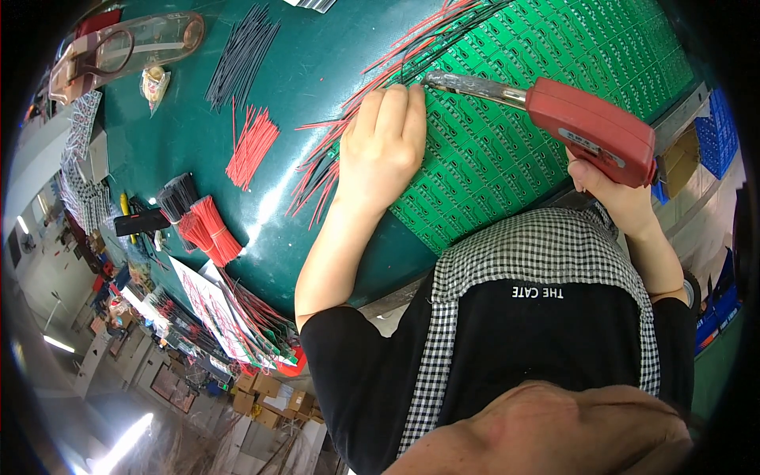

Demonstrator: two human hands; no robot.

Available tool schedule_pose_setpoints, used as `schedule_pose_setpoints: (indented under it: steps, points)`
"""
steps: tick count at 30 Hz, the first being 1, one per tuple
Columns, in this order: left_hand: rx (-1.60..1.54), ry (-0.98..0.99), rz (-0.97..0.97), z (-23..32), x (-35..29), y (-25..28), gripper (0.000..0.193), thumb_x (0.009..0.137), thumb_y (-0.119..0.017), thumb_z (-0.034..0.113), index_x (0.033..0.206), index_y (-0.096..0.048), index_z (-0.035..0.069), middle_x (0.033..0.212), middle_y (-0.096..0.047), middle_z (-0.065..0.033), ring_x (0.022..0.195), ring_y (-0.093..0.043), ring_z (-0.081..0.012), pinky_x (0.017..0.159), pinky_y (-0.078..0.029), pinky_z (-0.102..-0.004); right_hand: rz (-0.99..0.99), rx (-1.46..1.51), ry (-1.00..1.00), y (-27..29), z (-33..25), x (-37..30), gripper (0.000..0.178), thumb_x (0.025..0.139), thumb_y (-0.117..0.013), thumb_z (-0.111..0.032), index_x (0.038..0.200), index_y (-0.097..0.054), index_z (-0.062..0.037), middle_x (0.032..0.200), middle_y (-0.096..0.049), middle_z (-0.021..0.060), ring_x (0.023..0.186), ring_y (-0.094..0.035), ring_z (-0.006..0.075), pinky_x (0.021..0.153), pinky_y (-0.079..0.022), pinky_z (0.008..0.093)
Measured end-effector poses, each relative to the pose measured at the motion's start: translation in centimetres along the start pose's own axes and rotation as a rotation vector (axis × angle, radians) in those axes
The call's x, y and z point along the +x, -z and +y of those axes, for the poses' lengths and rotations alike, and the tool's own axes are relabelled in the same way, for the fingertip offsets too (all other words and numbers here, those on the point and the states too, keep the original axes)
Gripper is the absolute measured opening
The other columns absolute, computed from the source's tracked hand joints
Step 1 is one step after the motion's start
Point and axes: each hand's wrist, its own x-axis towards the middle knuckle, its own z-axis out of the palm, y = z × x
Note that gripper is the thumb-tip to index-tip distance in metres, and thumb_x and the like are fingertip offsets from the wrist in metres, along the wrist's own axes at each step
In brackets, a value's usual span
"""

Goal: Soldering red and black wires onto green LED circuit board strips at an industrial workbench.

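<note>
In my right hand (619,202) is the grip of a red soldering gun (590,127). Its metal tip reaches left to the fingertips of my left hand (384,142). Those fingers are closed in a pinch over the edge of a large green circuit board panel (475,162), where a thin black wire (403,73) comes up from them. Exactly how the fingertips grip it is partly hidden. Along the panel's left edge lie many red and black wires (317,170), some under my left hand.
Left of the panel, on the green table (293,71), lie loose black wires (241,55), loose red wires (253,148) and tied bundles of red wires (210,229). A clear plastic holder (142,46) is at the far left. Blue bins (716,134) stand at right.
</note>
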Motion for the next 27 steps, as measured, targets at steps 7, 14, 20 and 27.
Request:
schedule_pose_setpoints:
  steps: [7,14,20,27]
  points:
    - [-0.049,0.018,0.010,-0.5,-0.7,-0.2,0.026,0.065,-0.058,0.005,0.091,-0.060,-0.001,0.082,-0.053,-0.0067,0.074,-0.054,-0.0174,0.058,-0.048,-0.0253,0.000,0.121,-0.127,-0.5,-1.0,0.0,0.031,0.080,-0.059,-0.012,0.107,-0.051,0.0017,0.082,-0.054,0.0059,0.058,-0.046,0.0069,0.050,-0.038,0.0197]
    - [-0.088,0.026,0.030,-0.3,-0.6,-0.2,0.027,0.065,-0.059,0.005,0.091,-0.060,0.000,0.082,-0.053,-0.0067,0.074,-0.054,-0.0179,0.059,-0.049,-0.0264,-0.031,0.078,-0.112,-0.2,-0.7,0.0,0.031,0.080,-0.060,-0.013,0.106,-0.051,0.0015,0.079,-0.053,0.0050,0.057,-0.046,0.0069,0.050,-0.037,0.0193]
    - [-0.084,0.042,0.012,0.0,-0.2,-0.2,0.026,0.065,-0.058,0.005,0.090,-0.059,0.000,0.082,-0.053,-0.0069,0.075,-0.054,-0.0180,0.059,-0.049,-0.0260,0.052,0.101,-0.163,0.0,-0.5,0.2,0.034,0.071,-0.074,-0.016,0.099,-0.060,-0.0022,0.086,-0.063,0.0035,0.072,-0.057,0.0084,0.063,-0.046,0.0221]
    - [-0.046,0.052,-0.016,0.2,-0.1,-0.1,0.025,0.065,-0.057,0.005,0.089,-0.059,0.000,0.081,-0.052,-0.0067,0.075,-0.053,-0.0176,0.059,-0.049,-0.0248,-0.062,0.053,-0.104,0.0,-0.9,0.4,0.035,0.080,-0.059,-0.011,0.112,-0.050,0.0019,0.084,-0.056,0.0069,0.057,-0.044,0.0061,0.050,-0.037,0.0200]
